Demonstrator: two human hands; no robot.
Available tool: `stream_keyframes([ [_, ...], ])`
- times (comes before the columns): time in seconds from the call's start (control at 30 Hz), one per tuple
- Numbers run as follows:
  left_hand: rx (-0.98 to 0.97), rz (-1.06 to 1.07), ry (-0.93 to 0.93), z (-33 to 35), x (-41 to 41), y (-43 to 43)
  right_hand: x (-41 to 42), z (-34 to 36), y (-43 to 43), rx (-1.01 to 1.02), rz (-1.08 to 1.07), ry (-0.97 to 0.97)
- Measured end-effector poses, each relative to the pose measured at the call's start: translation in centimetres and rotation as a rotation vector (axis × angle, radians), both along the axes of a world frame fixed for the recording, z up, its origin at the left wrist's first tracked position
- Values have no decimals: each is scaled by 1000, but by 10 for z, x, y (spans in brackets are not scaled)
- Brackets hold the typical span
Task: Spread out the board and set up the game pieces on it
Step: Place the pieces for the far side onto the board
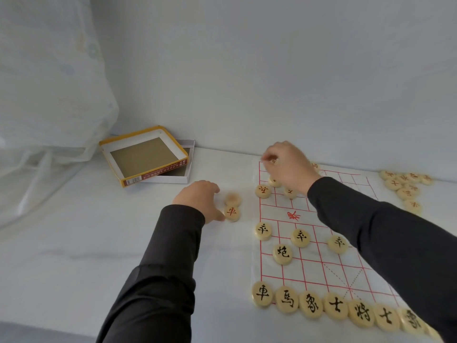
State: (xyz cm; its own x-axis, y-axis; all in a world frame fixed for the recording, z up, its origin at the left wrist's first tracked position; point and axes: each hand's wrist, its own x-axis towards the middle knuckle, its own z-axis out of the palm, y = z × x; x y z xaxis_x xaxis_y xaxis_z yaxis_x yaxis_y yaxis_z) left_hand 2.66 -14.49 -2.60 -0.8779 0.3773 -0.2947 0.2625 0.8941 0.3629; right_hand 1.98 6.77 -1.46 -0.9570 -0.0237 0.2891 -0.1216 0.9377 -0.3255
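Right hand (289,167) pinches a piece (273,161) over the board (309,263); relaxed left hand (197,199) touches a red disc (232,212).

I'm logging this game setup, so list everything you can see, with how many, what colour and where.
board: one, white with red grid, right of the surface
black-marked pieces: at least eleven, pale, board's near half
red-marked pieces: several, pale, partly hidden, board's far half
loose pieces: two, pale, just left of the board
pile of pieces: several, pale, right of the board
box: one, yellow-edged lid on white tray, far left
netting: one, white, far left
left hand: beside the loose pieces, thumb at the red-marked one
right hand: pinches the corner piece at the board's far left
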Motion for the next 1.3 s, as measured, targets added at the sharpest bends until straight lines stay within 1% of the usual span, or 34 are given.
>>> stream_keyframes([
  [0.07,-19,21,-2,2,-2,-6,6,1,-18,-58,124,-167],
  [0.1,-26,30,-5,3,-3,-8,8,0,-25,-56,173,-248],
  [0.17,-34,40,-17,4,-4,-12,11,-4,-36,3,240,-363],
  [0.23,-33,41,-31,4,-4,-13,12,-7,-45,75,272,-413],
  [0.37,-28,36,-34,3,-4,-13,13,-13,-54,122,273,-421],
  [0.53,-7,39,-32,3,-3,-15,14,-17,-58,167,190,-314],
  [0.63,8,54,-35,2,-3,-16,15,-16,-64,228,232,-298],
  [0.77,6,76,-46,3,-6,-20,16,-14,-75,149,329,-356],
  [0.9,-16,83,-43,3,-8,-22,17,-7,-77,57,316,-404],
  [1.0,-17,81,-54,2,-9,-22,22,-5,-72,76,303,-449],
  [1.1,-34,88,-66,1,-10,-22,27,-7,-72,87,273,-438],
  [1.3,-66,218,-98,-1,-16,-30,24,-16,-89,116,246,-431],
])
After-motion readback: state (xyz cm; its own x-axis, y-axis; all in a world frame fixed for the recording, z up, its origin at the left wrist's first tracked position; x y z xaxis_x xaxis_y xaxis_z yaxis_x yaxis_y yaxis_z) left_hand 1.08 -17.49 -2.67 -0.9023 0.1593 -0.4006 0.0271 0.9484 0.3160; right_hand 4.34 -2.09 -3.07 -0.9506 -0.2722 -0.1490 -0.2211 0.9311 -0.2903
